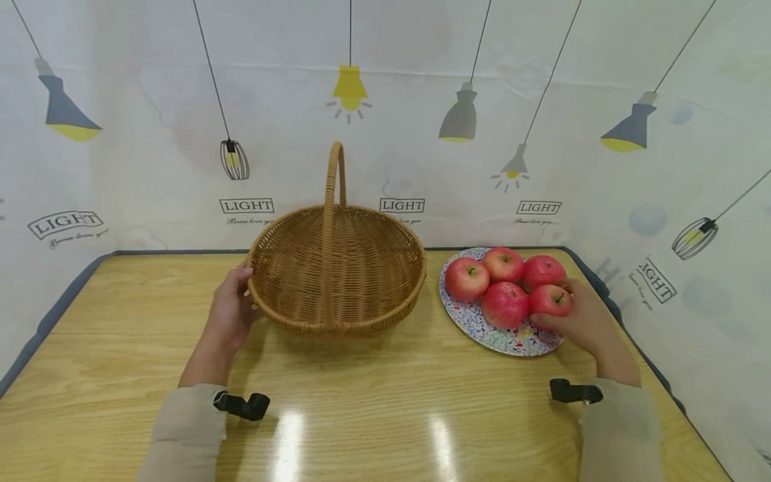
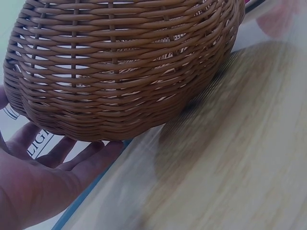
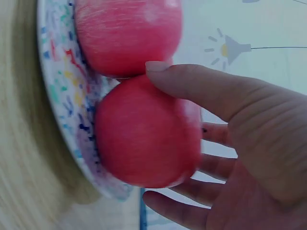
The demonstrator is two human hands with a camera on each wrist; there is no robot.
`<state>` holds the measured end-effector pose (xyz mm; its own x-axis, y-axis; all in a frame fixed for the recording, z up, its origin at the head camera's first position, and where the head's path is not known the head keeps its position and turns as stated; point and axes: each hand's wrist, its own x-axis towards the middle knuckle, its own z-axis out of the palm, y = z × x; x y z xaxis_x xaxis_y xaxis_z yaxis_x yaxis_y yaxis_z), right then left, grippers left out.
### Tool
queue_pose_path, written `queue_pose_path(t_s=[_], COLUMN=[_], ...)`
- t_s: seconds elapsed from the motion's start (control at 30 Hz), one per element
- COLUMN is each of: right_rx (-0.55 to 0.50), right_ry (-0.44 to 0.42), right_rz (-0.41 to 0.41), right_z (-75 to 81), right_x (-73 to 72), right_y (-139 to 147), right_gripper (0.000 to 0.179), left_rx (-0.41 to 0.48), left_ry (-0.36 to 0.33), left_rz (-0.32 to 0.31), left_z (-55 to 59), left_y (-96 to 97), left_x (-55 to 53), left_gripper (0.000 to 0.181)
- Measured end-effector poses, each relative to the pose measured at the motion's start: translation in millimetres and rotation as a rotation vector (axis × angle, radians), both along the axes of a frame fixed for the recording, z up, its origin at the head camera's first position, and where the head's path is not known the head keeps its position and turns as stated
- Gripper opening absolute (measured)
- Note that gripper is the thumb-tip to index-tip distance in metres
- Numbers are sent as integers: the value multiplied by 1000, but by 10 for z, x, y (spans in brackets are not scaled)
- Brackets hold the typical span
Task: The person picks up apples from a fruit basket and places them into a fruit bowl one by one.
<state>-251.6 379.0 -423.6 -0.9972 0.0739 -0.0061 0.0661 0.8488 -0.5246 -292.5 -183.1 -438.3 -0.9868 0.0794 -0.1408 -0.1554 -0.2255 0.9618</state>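
An oval wicker basket (image 1: 337, 268) with a tall arched handle stands on the table, its inside bare. My left hand (image 1: 231, 304) holds the basket's left side, fingertips against the weave; the left wrist view shows the fingers (image 2: 91, 160) at the outer wall of the basket (image 2: 120, 72). To the right, several red apples sit on a colourful patterned plate (image 1: 466, 321). My right hand (image 1: 581, 318) grips the apple (image 1: 551, 301) nearest the plate's right edge. In the right wrist view, the thumb lies over this apple (image 3: 146, 134), with fingers behind it.
The light wooden table (image 1: 361, 415) has a dark edge along its back and sides. Behind it hangs a pale wall cloth (image 1: 397, 100) printed with lamps. Beside the gripped apple lies another apple (image 3: 127, 36). Black camera mounts (image 1: 241, 406) sit on both wrists.
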Motion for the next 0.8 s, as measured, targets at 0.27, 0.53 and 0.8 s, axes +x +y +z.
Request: queue_pose_path(t_s=[0.27, 0.53, 0.8], right_rx=[67, 75, 59], right_ry=[46, 159, 304], right_rz=[3, 49, 166], right_z=[179, 299, 276], right_x=[17, -9, 114], right_y=[-17, -133, -296], right_gripper=[92, 80, 61], left_rx=[-3, -8, -164], left_ry=[-6, -4, 16], left_rz=[20, 56, 63], left_z=[-7, -26, -51], left_y=[35, 74, 122], left_x=[38, 13, -1], left_gripper=[60, 61, 57])
